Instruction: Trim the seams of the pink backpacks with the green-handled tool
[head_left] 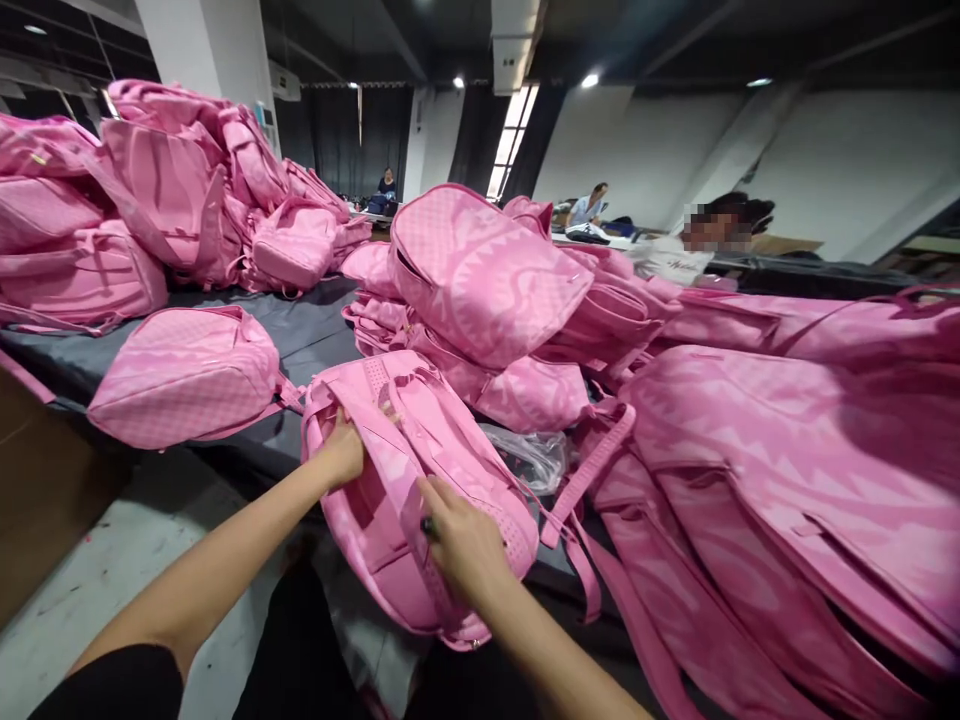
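Up close, the left hand (pixel 343 452) is clamped on the upper left edge of a pink fabric backpack (pixel 373 520), fingers curled over the rim and thumb lying on top. The right hand (pixel 463 545) rests lower on the same bag, its fingers drawn together around a small dark object (pixel 428 525) that is too small to make out, with the knuckles pressed against the fabric. The backpack lies back panel up, with the padded shoulder straps showing, at the near edge of a dark grey table (pixel 315 330), and its lower end hangs over that edge toward the person. Just to its right, a crumpled sheet of clear plastic wrap (pixel 529 455) sits between it and the neighbouring bags. To the left, a single checked pink backpack (pixel 187 375) lies on its side, near but apart. Behind the held bag rises a heap of matching pink backpacks (pixel 480 270), one propped tilted on top. Long pink patterned bags (pixel 787 470) fill the right side. At the far left stands a tall stack of pink backpacks (pixel 150 190). A brown cardboard panel (pixel 37 480) leans at the near left above the pale floor (pixel 112 570). Beyond the table, a person in a white shirt (pixel 679 255) is bent over.
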